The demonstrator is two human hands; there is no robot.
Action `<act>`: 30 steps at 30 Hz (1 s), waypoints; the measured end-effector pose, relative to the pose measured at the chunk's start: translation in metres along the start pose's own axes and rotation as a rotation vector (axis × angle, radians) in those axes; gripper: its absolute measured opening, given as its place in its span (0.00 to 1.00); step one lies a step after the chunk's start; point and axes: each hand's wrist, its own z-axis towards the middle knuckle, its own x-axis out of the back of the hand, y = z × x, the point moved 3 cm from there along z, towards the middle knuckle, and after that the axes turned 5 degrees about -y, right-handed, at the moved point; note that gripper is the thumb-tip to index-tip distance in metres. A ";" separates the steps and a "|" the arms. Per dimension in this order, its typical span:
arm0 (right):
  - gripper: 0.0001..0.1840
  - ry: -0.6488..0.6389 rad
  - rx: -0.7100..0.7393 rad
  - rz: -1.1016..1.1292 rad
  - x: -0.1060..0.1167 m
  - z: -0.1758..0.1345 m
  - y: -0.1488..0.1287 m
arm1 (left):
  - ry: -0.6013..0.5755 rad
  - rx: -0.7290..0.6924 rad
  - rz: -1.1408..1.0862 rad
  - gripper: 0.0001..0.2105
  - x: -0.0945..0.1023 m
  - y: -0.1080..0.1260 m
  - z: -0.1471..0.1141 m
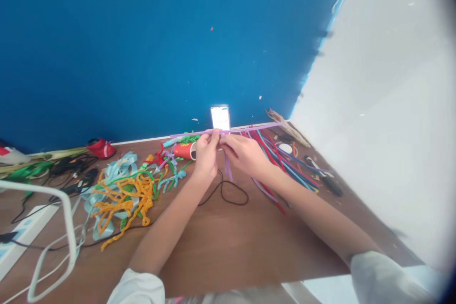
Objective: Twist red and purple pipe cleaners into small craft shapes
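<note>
Light purple pipe cleaners (260, 128) stretch out to both sides of my hands, and their lower ends hang down below the fingers. My left hand (207, 152) pinches them near the middle, thumb up. Close beside it, my right hand (245, 152) has its fingers bent in on the same spot, gripping the purple stems. The exact crossing point is partly hidden by the fingertips. Just behind the hands a lit phone (221, 118) leans upright against the blue wall. To the right lies a bundle of red, blue and purple pipe cleaners (285, 164).
Orange twisted pipe-cleaner branches (131, 194) and pale blue ribbon (121, 166) lie at left, with a red paper cup (184, 151) behind. A white power strip (26, 235) sits far left. A black cable (233, 202) loops below my hands. Black-handled pliers (331, 183) lie right.
</note>
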 end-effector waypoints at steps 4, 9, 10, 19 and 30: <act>0.09 0.043 -0.009 0.033 0.001 -0.001 0.002 | -0.013 0.005 0.018 0.14 0.001 -0.003 0.001; 0.09 0.158 -0.039 0.065 0.005 -0.001 0.006 | -0.004 -0.042 0.086 0.14 0.001 -0.006 0.001; 0.09 0.171 -0.042 0.069 0.004 -0.001 0.006 | -0.002 -0.051 0.097 0.14 0.001 -0.006 0.001; 0.08 0.142 -0.020 0.097 0.000 0.000 0.007 | 0.007 -0.075 0.086 0.14 0.001 -0.010 0.002; 0.06 0.107 -0.108 0.155 -0.002 0.002 0.008 | 0.024 -0.030 0.055 0.15 0.003 -0.013 0.000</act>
